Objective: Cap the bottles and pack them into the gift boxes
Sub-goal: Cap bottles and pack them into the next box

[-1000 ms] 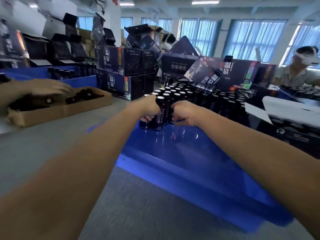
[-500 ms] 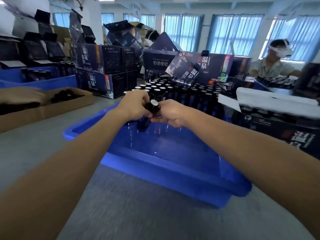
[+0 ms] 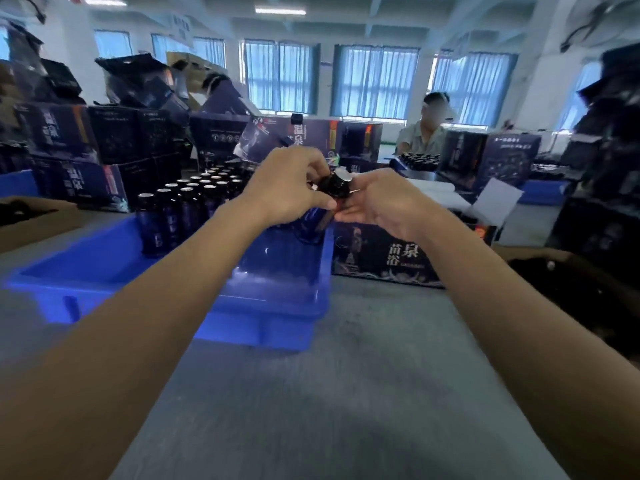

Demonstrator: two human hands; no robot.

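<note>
Near table [image 3: 346,393] edge: grey surface, both forearms reaching out over it. Mid-table, left of centre: blue crate [image 3: 270,306], near half bare, dark bottles [image 3: 180,206] standing in rows from the middle to its far wall; light round tops, capped or only sealed, can't tell. Above the crate's right wall: left hand [image 3: 287,188] wrapped round the neck of one tilted dark-blue bottle [image 3: 311,226], fingers curled over the top, thumb underneath. Black cap [image 3: 337,183] with silver top sitting on that bottle, between the two hands. Right hand [image 3: 377,202] closing on the cap, thumb above and fingertips below; looks like a pinch, partly blurred. Just beside the crate on the right: open gift box [image 3: 388,251], white flap up, inside hidden. Left table edge: cardboard tray [image 3: 34,220] with dark bits, too blurred to name. Far side: stacked gift boxes [image 3: 86,181], another person [image 3: 422,136] seated. Judged progress: capping step in hand on this one bottle, packing of it not yet done; plenty of bottles left in the crate, so early-to-middle of the job; number already packed not visible.
</note>
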